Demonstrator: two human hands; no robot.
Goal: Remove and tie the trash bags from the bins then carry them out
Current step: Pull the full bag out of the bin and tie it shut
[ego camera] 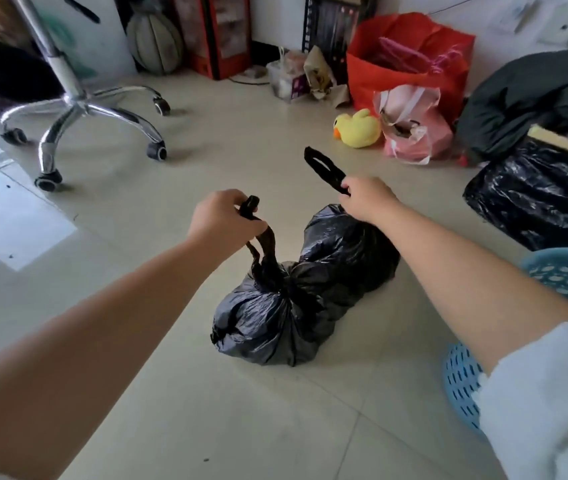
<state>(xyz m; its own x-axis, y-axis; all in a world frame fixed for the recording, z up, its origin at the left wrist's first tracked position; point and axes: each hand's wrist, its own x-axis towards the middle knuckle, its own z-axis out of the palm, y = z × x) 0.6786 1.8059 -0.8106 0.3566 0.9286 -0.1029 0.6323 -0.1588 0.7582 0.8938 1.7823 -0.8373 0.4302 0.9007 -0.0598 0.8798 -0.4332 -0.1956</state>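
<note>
- Two handle loops of the black trash bag (286, 306) are being drawn apart, one in each hand, with a cinched knot between them at the bag's neck.
- The bag lies on the tiled floor (275, 427) in front of the person, out of its bin; the blue perforated bin (566, 275) stands just beside it on the right.
- The left hand (221, 221) is closed around the near handle loop (261, 244), knuckles up, the loop rising taut from the knot.
- The right hand (367, 199) pinches the far handle loop (324, 171) between closed fingers; its free end sticks up and away past the hand.
- Both forearms reach forward and down, the left bare, the right with a pale sleeve (545, 393) pushed up near the elbow.
- To finish the tie well, the pull should probably stay even and opposite on both loops, low and close to the neck, so the knot seats tight without tearing the thin plastic.
- A second crossing of the loops would likely secure it before lifting.
- Another black bag (535, 199) sits well apart on the right, near a yellow duck toy (358, 128).
</note>
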